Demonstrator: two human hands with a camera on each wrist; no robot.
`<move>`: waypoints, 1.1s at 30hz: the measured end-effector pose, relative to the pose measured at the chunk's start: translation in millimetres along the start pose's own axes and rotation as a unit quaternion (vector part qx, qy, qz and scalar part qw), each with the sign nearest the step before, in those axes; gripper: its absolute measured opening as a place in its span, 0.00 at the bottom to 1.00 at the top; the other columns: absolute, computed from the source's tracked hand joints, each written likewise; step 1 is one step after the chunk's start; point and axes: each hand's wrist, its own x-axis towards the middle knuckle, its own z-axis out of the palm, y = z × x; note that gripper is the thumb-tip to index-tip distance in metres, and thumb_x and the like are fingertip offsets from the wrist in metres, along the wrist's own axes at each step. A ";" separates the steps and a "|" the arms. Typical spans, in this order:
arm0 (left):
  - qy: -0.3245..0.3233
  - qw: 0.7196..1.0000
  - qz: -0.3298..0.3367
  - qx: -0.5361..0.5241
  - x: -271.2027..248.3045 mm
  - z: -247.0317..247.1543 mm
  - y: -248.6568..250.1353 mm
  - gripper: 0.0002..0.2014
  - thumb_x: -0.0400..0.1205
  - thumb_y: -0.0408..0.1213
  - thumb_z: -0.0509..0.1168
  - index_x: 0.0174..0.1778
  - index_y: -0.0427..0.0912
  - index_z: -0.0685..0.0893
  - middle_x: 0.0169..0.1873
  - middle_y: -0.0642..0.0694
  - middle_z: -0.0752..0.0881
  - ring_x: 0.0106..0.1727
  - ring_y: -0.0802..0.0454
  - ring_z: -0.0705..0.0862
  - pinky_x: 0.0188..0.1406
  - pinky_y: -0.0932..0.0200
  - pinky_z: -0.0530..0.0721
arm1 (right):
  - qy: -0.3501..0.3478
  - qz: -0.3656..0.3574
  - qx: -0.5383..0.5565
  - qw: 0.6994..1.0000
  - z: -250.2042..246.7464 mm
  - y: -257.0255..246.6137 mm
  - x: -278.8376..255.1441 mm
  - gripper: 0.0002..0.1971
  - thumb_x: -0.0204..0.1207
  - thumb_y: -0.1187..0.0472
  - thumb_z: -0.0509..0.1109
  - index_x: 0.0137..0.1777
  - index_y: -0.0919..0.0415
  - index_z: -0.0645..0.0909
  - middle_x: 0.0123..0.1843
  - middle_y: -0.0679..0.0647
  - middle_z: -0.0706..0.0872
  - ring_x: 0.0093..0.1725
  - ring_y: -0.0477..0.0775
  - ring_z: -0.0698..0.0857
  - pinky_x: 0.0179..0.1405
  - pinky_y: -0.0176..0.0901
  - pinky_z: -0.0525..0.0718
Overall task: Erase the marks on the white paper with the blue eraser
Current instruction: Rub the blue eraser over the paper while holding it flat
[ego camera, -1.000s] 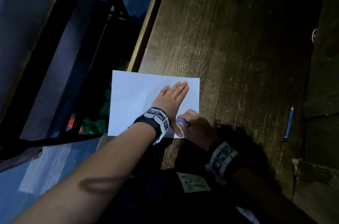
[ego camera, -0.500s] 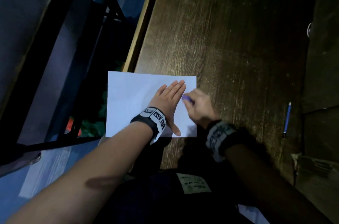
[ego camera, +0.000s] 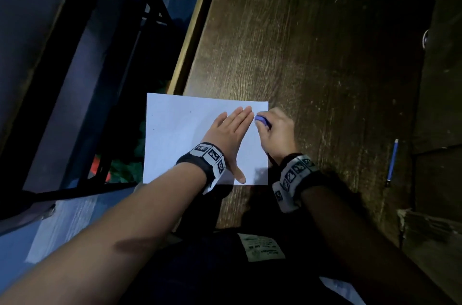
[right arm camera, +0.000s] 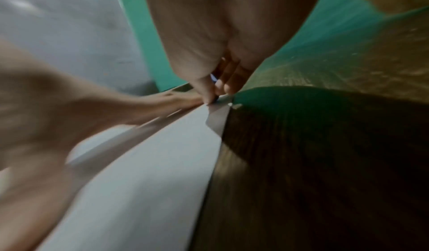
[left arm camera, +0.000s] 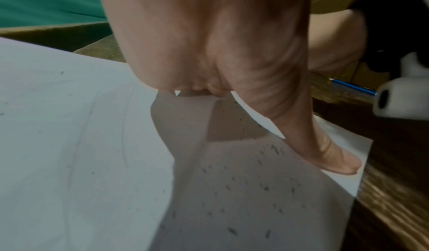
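Observation:
The white paper (ego camera: 180,134) lies at the near left corner of a dark wooden table (ego camera: 312,42), its left part hanging past the table edge. My left hand (ego camera: 230,129) presses flat on the sheet with straight fingers, the thumb near the front edge. My right hand (ego camera: 272,129) pinches the blue eraser (ego camera: 261,120) against the paper's far right corner, just beyond the left fingertips. In the left wrist view, the paper (left arm camera: 69,145) carries faint pencil lines and dark eraser crumbs under my left hand (left arm camera: 255,90). The right wrist view is blurred; a sliver of the eraser (right arm camera: 214,79) shows between my right hand's fingers (right arm camera: 204,90).
A blue pencil (ego camera: 392,162) lies on the table to the right, also seen as the pencil (left arm camera: 352,86) in the left wrist view. A darker raised ledge (ego camera: 440,104) borders the table on the right. Black metal frame bars (ego camera: 150,4) and blue floor lie left of the table edge.
My right hand has slid the eraser away from me along the paper's right side, from near the front edge by the left thumb up to the far right corner. The left hand stays pressed flat.

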 end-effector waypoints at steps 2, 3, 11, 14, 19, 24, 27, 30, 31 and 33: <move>-0.002 1.000 0.009 0.002 -0.8 0.2 -1.3 0.86 0.49 0.82 0.75 0.88 0.40 0.29 0.88 0.46 0.30 0.89 0.48 0.32 0.86 0.43 0.35 | -0.025 -0.017 -0.014 0.999 2.3 -1.6 -24.0 0.05 0.75 0.70 0.74 0.49 0.65 0.88 0.43 0.58 0.85 0.40 0.53 0.82 0.45 0.34 0.76; -0.001 1.000 0.023 0.010 -0.3 0.8 -2.7 0.86 0.49 0.81 0.75 0.88 0.40 0.30 0.88 0.46 0.31 0.89 0.48 0.32 0.86 0.44 0.35 | -0.031 -0.033 -0.015 0.999 1.5 -2.1 -40.3 0.05 0.73 0.71 0.75 0.47 0.65 0.89 0.42 0.58 0.85 0.40 0.55 0.84 0.44 0.38 0.78; -0.032 0.981 0.165 0.095 -16.2 3.9 3.2 0.64 0.64 0.61 0.82 0.90 0.62 0.47 0.89 0.46 0.35 0.89 0.42 0.37 0.86 0.43 0.48 | 0.039 0.105 0.040 0.993 -16.3 11.5 -71.6 0.07 0.69 0.70 0.78 0.45 0.61 0.91 0.43 0.49 0.86 0.40 0.47 0.85 0.43 0.43 0.85; -0.003 0.984 0.168 -0.058 -25.1 6.2 -6.2 0.46 0.62 0.66 0.82 0.79 0.65 0.77 0.90 0.43 0.47 0.89 0.38 0.47 0.86 0.42 0.58 | 0.018 0.099 0.030 0.994 -17.3 7.1 -71.9 0.06 0.70 0.67 0.79 0.47 0.60 0.91 0.44 0.49 0.87 0.40 0.46 0.85 0.44 0.31 0.81; 0.104 0.988 -0.003 -0.116 -28.0 10.7 -5.4 0.59 0.66 0.74 0.74 0.89 0.48 0.61 0.90 0.39 0.49 0.89 0.35 0.46 0.85 0.28 0.50 | 0.009 0.070 0.048 0.996 -6.7 -2.9 -69.0 0.06 0.72 0.67 0.78 0.49 0.63 0.89 0.45 0.52 0.86 0.39 0.42 0.82 0.43 0.26 0.80; 0.041 0.996 -0.049 -0.056 -22.7 14.3 -1.4 0.72 0.61 0.83 0.67 0.90 0.48 0.36 0.88 0.44 0.31 0.88 0.38 0.32 0.86 0.33 0.39 | 0.019 0.079 0.030 0.996 -4.0 -2.6 -32.9 0.08 0.79 0.65 0.73 0.56 0.63 0.88 0.48 0.51 0.82 0.43 0.46 0.82 0.47 0.34 0.82; 0.031 0.997 -0.050 -0.041 -18.9 13.8 -1.5 0.73 0.61 0.83 0.67 0.90 0.47 0.34 0.88 0.43 0.30 0.88 0.37 0.31 0.86 0.32 0.40 | 0.037 0.060 0.001 0.997 -0.5 -6.5 -41.5 0.07 0.78 0.67 0.73 0.54 0.64 0.88 0.48 0.56 0.85 0.43 0.52 0.84 0.48 0.42 0.84; 0.026 0.998 -0.039 -0.042 -16.5 14.3 -2.9 0.74 0.61 0.82 0.70 0.89 0.47 0.34 0.87 0.44 0.28 0.88 0.37 0.32 0.86 0.31 0.42 | -0.034 -0.027 -0.031 0.999 3.3 -17.4 -80.4 0.05 0.71 0.69 0.77 0.47 0.65 0.89 0.43 0.58 0.88 0.40 0.55 0.86 0.45 0.40 0.83; 0.024 0.998 -0.035 -0.043 -15.5 14.1 -3.6 0.75 0.60 0.81 0.70 0.89 0.46 0.34 0.88 0.44 0.29 0.88 0.37 0.32 0.86 0.31 0.43 | -0.065 -0.040 -0.025 0.997 0.1 -16.8 -80.6 0.06 0.70 0.69 0.78 0.46 0.65 0.89 0.42 0.58 0.88 0.39 0.56 0.86 0.44 0.38 0.82; 0.018 0.998 -0.033 -0.043 -13.8 12.9 -3.8 0.76 0.59 0.81 0.71 0.89 0.46 0.34 0.88 0.44 0.29 0.89 0.37 0.33 0.85 0.30 0.45 | -0.067 -0.026 -0.009 0.997 -8.0 -9.7 -56.4 0.06 0.70 0.70 0.78 0.46 0.65 0.90 0.42 0.59 0.88 0.37 0.54 0.86 0.43 0.30 0.78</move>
